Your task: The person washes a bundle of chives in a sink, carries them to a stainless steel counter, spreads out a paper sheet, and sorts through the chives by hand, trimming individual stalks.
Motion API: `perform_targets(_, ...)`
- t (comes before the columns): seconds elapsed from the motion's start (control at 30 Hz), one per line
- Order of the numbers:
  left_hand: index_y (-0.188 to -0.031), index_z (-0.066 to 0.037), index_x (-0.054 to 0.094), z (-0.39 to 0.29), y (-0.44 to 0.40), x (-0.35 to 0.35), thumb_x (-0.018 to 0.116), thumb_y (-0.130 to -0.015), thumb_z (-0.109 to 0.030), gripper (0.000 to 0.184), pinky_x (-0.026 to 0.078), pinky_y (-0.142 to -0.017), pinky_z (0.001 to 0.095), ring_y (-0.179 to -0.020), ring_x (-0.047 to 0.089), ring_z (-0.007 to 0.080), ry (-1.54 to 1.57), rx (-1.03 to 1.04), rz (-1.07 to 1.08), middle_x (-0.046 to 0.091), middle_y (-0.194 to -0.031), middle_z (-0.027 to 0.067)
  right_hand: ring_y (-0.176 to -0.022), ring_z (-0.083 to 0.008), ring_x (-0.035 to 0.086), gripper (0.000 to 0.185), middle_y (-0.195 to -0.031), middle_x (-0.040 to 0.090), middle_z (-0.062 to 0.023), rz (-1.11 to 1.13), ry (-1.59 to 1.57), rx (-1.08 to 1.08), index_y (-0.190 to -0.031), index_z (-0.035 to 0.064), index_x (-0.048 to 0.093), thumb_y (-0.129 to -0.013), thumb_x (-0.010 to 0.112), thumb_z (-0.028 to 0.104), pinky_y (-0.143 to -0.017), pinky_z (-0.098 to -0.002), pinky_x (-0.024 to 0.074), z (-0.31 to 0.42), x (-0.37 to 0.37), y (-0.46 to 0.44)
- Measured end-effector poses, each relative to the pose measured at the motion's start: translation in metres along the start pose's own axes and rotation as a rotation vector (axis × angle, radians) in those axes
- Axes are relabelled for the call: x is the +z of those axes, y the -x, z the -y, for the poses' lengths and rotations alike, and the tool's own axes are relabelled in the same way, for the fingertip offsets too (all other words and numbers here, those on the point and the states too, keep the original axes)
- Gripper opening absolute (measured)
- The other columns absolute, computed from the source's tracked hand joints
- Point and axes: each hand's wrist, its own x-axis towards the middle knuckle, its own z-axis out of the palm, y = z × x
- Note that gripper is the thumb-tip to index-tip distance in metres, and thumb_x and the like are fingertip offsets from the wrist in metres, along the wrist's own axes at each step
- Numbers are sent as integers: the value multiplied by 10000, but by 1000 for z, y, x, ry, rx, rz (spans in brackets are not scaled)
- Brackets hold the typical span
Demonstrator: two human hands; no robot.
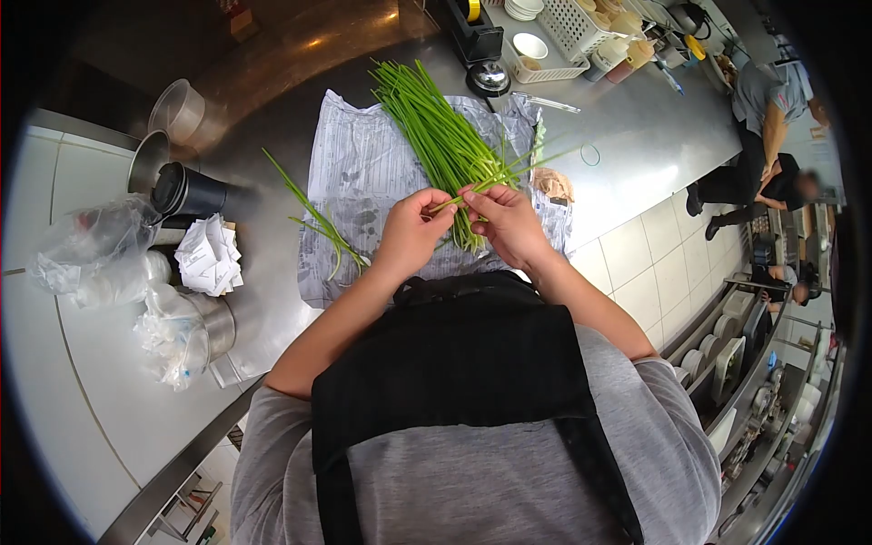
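Observation:
A thick bunch of chives point(427, 118) lies slanted across printed paper point(341, 173) spread on the steel counter. Over the near end of the bunch, my left hand point(418, 227) and my right hand point(510, 222) come close together. Both are closed, pinching the same thin chive stalk by its end between thumb and fingers. Part of that stalk sticks out past my right hand to the upper right. A few loose chives point(313, 213) rest apart on the left side of the paper. Beside its right edge sits a crumpled light-brown piece point(554, 184) that I cannot identify.
At the back stand a tape dispenser point(470, 36), a call bell point(489, 79) and a white basket point(572, 27) near sauce bottles. Cups point(186, 191), plastic bags point(100, 254) and paper slips point(207, 256) crowd the left. Other people point(772, 100) are beyond the counter, right.

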Motion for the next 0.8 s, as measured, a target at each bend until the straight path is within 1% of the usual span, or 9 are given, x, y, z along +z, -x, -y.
perform_targets(0.1, -877, 10, 592, 6, 1, 9, 596, -877, -90, 99, 404, -598, 198, -668, 481, 28, 133, -45, -99, 557, -727, -26, -676, -58, 538, 112, -836, 624, -17, -30, -149, -16, -954, 18, 626, -887, 602, 104, -572, -191, 435, -6, 1, -1)
perform_targets(0.17, -908, 9, 601, 9, 0, 12, 587, -892, -114, 125, 404, -618, 197, -716, 490, 25, 393, -48, -254, 573, -776, -18, -676, -61, 541, 112, -841, 625, -20, -36, -222, -27, -959, 20, 622, -889, 599, 104, -579, -194, 442, -6, -1, -3)
perform_targets(0.3, -929, -13, 618, 9, 2, -2, 561, -906, -131, 134, 413, -667, 206, -733, 515, 64, 294, -155, -152, 577, -780, 10, -688, -71, 541, 142, -851, 621, -26, -88, -151, -40, -987, 27, 609, -900, 592, 138, -600, -219, 443, 1, -7, -4)
perform_targets(0.37, -939, -35, 650, 18, 4, -14, 599, -869, -125, 126, 439, -666, 240, -733, 557, 108, -355, 103, 77, 599, -783, 43, -694, -72, 543, 143, -857, 622, -26, -89, -119, -50, -991, 33, 607, -904, 588, 145, -606, -221, 446, 2, -7, -2)
perform_targets(0.4, -939, -35, 650, 17, 5, -17, 599, -869, -125, 126, 439, -666, 240, -733, 557, 108, -357, 104, 80, 599, -783, 43, -702, -72, 545, 140, -858, 623, -24, -89, -72, -41, -990, 38, 607, -907, 583, 148, -610, -222, 448, 3, -5, -2)
perform_targets(0.47, -962, -77, 679, 8, 11, -21, 634, -820, -105, 151, 461, -656, 273, -739, 588, 156, -770, -4, 171, 608, -806, 78, -709, -72, 547, 138, -860, 623, -22, -89, -26, -31, -989, 42, 608, -911, 577, 151, -615, -223, 450, 4, -2, -1)
perform_targets(0.6, -1001, -109, 685, -20, 3, -20, 648, -801, -92, 204, 468, -632, 287, -717, 592, 184, -720, -89, 25, 603, -818, 71, -698, -59, 548, 125, -821, 615, -6, -10, 192, -70, -969, 25, 601, -917, 557, 130, -592, -208, 442, 2, -2, 0)
perform_targets(0.67, -964, -108, 687, -28, -3, -17, 657, -791, -94, 176, 475, -647, 291, -741, 597, 201, -483, 237, -138, 601, -840, 52, -678, -49, 532, 123, -798, 608, 4, 32, 265, -84, -955, 22, 603, -915, 560, 130, -584, -199, 427, -4, -6, -1)
perform_targets(0.8, -929, -107, 686, -36, -13, -14, 658, -788, -103, 144, 484, -663, 303, -767, 600, 208, -642, 432, -138, 602, -868, 28, -616, -20, 453, 125, -718, 556, 38, 101, 393, -114, -895, 24, 606, -913, 574, 144, -538, -188, 364, -5, -2, 1)
